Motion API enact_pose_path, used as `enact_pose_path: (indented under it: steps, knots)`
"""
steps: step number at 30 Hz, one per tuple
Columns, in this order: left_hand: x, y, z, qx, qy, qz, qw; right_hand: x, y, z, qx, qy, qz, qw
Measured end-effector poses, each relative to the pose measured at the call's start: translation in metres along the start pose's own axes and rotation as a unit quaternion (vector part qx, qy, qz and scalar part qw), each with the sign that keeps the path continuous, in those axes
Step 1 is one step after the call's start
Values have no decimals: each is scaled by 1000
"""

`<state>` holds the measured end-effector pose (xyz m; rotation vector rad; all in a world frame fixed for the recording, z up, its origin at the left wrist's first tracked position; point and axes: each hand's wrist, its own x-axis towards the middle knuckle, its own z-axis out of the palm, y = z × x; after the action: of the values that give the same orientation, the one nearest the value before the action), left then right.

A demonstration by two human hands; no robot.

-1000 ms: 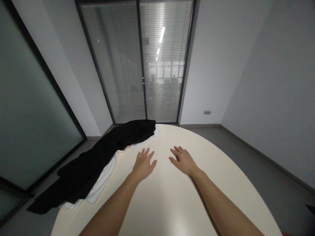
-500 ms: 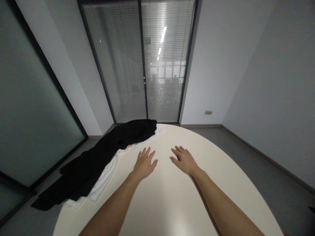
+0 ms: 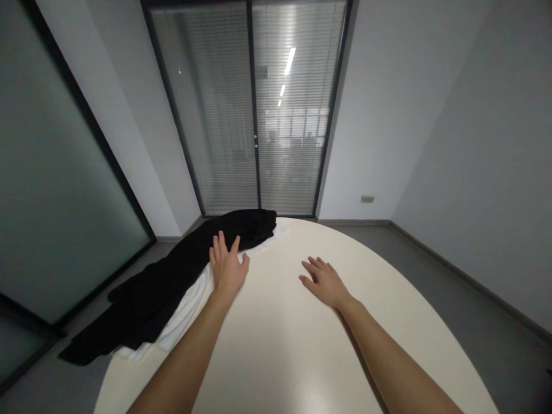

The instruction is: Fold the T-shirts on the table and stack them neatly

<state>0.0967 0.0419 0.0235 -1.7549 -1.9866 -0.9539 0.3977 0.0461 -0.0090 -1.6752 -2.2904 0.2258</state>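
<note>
In the head view, the black garment (image 3: 172,276) lies bunched along the rim of the round table (image 3: 280,356), from about nine to twelve o'clock, its near end hanging past the edge. White fabric (image 3: 185,313) shows beneath it. The left hand (image 3: 228,269), toward eleven o'clock, has its fingers spread over the black garment's inner edge; contact cannot be told. The right hand (image 3: 325,284), toward one o'clock, is above bare tabletop, empty, fingers loosely parted. Glass panels with blinds (image 3: 288,161) stand beyond, at twelve.
</note>
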Motion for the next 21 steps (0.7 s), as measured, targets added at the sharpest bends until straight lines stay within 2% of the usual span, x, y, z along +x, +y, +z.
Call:
enact_pose_path:
  steps: [4, 7, 11, 16, 19, 21]
  knots:
    - [2, -30, 6, 52, 7, -51, 997, 0, -1, 0, 1, -2, 5, 1000]
    - [-2, -37, 16, 63, -4, -55, 996, 0, -1, -1, 2, 2, 5, 1000]
    - [-2, -29, 17, 31, 34, -1, 999, 0, -2, -1, 6, 0, 7, 1000]
    - [-2, -14, 4, -25, 83, 97, 992, 1, -2, -1, 4, -1, 5, 1000]
    - [-3, -11, -1, -52, 52, 133, 988, 1, -1, 0, 4, -1, 6, 1000]
    - [-4, -11, -2, -61, 14, 128, 990, 1, -1, 1, 4, 0, 5, 1000]
